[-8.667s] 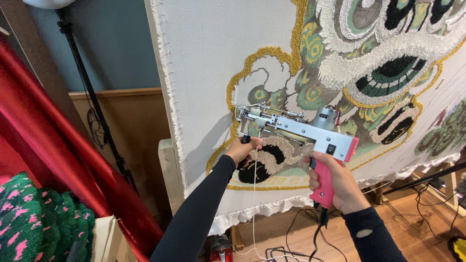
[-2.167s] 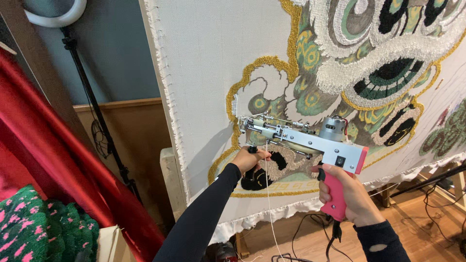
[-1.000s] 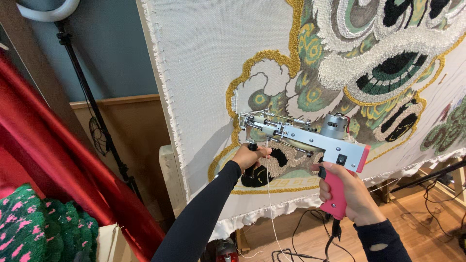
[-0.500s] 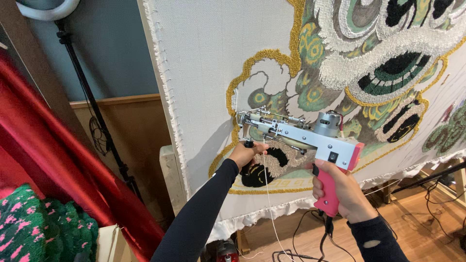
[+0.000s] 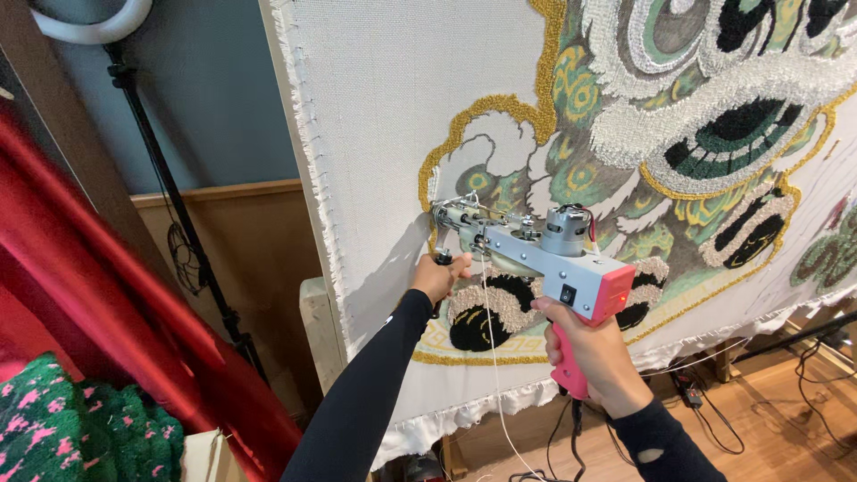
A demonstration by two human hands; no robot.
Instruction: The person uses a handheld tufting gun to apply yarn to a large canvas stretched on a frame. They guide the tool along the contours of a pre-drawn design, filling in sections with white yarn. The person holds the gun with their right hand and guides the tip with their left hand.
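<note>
Both my hands on the tufting gun, its nose against the stretched cloth.

The backing cloth (image 5: 393, 134) fills the frame ahead, with the tufted lion-dance face in gold, green, white and black spreading up and right of my fingers. The tufting gun (image 5: 536, 254) sits between my hands, its needle end touching the cloth just above my left fingers. My right hand (image 5: 594, 353) has its fingers wrapped tight round the pink grip below the gun body. My left hand (image 5: 439, 275) has its fingers curled shut on the small black front handle. A pale yarn strand (image 5: 494, 375) hangs down between my wrists.
</note>
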